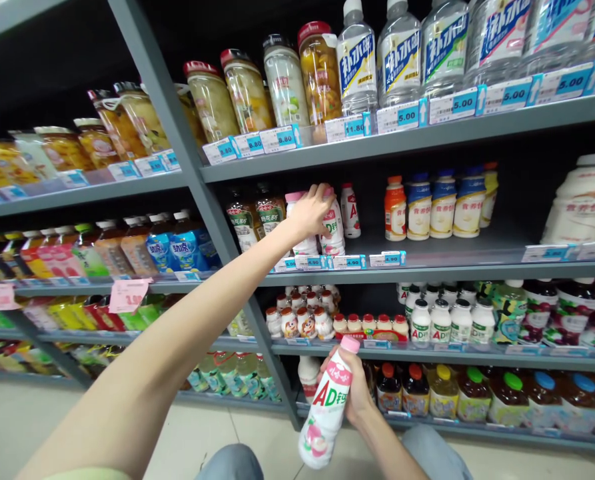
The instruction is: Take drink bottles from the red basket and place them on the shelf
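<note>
My right hand [360, 390] is wrapped round a white milk drink bottle [322, 420] with a pink cap, "AD" lettering and a peach picture. The bottle is held low in front of the shelves, tilted with its cap up to the right. My left arm stretches up to the middle shelf, where my left hand [313, 210] has its fingers closed round the top of a matching upright milk drink bottle [333, 233]. Beside it, partly behind my hand and wrist, stands another pink-capped bottle [294, 200]. A red-capped bottle [350, 212] stands just to the right.
Dark tea-coloured bottles [242, 217] stand left of my left hand. Orange- and blue-capped bottles [418, 207] are further right. A grey shelf post [197, 180] rises on the left. Jars [244, 93] and water bottles [357, 60] line the shelf above; small bottles [420, 323] fill the one below.
</note>
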A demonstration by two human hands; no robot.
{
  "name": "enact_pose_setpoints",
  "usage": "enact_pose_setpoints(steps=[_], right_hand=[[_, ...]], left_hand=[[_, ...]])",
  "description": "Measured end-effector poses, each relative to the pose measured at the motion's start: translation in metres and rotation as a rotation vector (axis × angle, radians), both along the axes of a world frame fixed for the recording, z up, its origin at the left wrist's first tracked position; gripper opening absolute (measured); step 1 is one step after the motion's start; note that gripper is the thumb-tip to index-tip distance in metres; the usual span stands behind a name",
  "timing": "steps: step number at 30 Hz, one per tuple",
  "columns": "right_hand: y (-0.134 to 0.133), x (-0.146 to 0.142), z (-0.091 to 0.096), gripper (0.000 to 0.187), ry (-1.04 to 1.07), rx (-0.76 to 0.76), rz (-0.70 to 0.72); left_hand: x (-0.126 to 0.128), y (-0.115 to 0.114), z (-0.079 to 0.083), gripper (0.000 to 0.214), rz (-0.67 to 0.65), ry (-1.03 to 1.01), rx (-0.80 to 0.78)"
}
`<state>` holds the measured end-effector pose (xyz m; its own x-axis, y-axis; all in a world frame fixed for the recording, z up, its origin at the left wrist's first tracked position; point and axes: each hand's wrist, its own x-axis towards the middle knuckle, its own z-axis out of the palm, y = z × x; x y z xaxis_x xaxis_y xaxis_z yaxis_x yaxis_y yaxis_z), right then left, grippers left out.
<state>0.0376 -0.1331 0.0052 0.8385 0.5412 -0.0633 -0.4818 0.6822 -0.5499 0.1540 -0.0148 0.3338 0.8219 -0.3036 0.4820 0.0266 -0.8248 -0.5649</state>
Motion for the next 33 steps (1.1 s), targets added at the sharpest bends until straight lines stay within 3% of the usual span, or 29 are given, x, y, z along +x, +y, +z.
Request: enact_pose_setpoints(steps=[11, 23, 27, 30, 33], right_hand=[[-0.001, 0.001, 0.0, 0.041, 0.014, -0.005, 0.009], [0.008, -0.003, -0.004, 0.043, 0.012, -0.053, 0.027], [0.014, -0.005, -0.004, 0.042, 0.006, -0.063, 0.029], [0.015, -0.003, -0.006, 0.041, 0.005, -0.054, 0.033], [0.012, 0.002, -0.009, 0.04, -0.021, -0.041, 0.025]], left_hand=[[0.016, 0.003, -0.003, 0.092, 0.07, 0.039, -0.024], [0.028, 0.009, -0.017, 0.096, 0.045, -0.014, 0.022], [0.034, 0.002, -0.021, 0.088, 0.045, -0.019, 0.015], [0.017, -0.009, -0.016, 0.064, -0.028, -0.079, 0.037], [-0.033, -0.012, -0.026, 0.043, -0.246, -0.194, 0.08]])
